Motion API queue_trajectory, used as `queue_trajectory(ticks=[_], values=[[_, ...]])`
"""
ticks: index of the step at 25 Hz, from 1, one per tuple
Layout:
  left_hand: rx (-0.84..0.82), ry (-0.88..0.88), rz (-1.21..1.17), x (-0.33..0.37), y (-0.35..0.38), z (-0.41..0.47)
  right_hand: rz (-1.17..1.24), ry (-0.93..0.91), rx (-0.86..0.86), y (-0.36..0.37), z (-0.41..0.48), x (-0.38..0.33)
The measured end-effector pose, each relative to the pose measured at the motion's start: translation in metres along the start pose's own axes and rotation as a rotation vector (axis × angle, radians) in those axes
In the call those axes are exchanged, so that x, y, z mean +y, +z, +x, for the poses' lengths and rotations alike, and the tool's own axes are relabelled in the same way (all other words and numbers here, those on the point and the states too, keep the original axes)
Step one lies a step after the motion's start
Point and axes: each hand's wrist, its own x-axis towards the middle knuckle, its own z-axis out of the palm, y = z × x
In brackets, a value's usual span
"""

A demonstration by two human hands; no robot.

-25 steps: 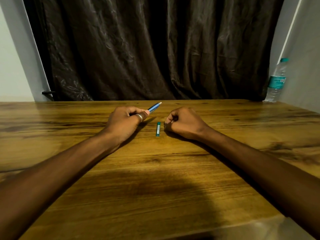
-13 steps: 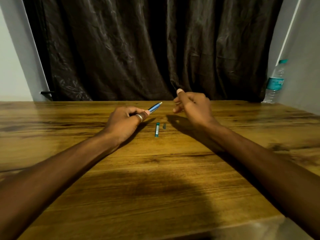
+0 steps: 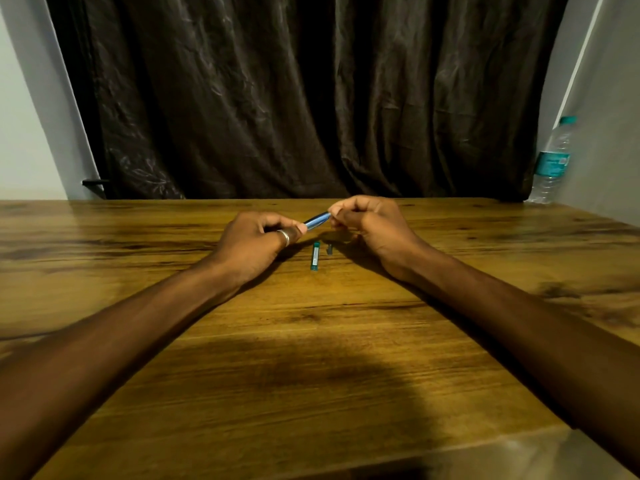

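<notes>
The left hand (image 3: pixel 252 244), a ring (image 3: pixel 284 237) on one finger, is curled round the lower barrel of the pen (image 3: pixel 317 219), thumb pressed along it. The right hand (image 3: pixel 370 226) is curled too, thumb and forefinger pinched on the pen's free end. Whether they also hold something thin there, such as a lead or a tip, is too small to tell.

The pen is held in the air just above and behind the tube (image 3: pixel 314 256), slanting up to the right and bridging the two hands.

The step looks like fitting or working something at that end. To do it well, the left hand should hold the barrel steady while the right makes only small finger movements along the barrel's line. Any sideways force could snap a thin part. Resting both wrists on the table (image 3: pixel 311 341) would steady the work.

The pen is slim and glossy blue, with a bright highlight along the barrel. Only its short middle part shows between the fingers.

The tube is small and teal and lies flat. Its cap (image 3: pixel 329 249) lies just to its right, apart from it. A curtain (image 3: pixel 294 98) hangs well behind the tube, and a bottle (image 3: pixel 552 161) stands far to its right.
</notes>
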Motion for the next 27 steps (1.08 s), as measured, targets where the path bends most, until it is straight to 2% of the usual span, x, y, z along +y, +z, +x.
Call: queue_trajectory(ticks=[12, 16, 19, 21, 23, 27], values=[[-0.007, -0.01, 0.056, 0.004, 0.0, -0.002, -0.006, 0.12, -0.089, -0.006, 0.005, 0.004], [-0.016, -0.023, 0.042, 0.004, 0.0, -0.002, 0.053, 0.136, -0.07, -0.002, 0.003, 0.003], [0.001, -0.05, -0.011, 0.003, 0.0, -0.001, 0.08, 0.128, 0.026, -0.008, 0.006, 0.001], [0.021, -0.064, -0.044, 0.001, 0.0, 0.0, -0.06, 0.099, 0.056, -0.016, 0.005, 0.0], [0.029, -0.063, -0.036, 0.0, 0.0, 0.001, -0.251, 0.086, -0.023, -0.019, 0.001, 0.001], [0.046, -0.059, -0.03, -0.001, 0.001, 0.002, -0.445, 0.038, -0.158, -0.021, -0.007, -0.001]])
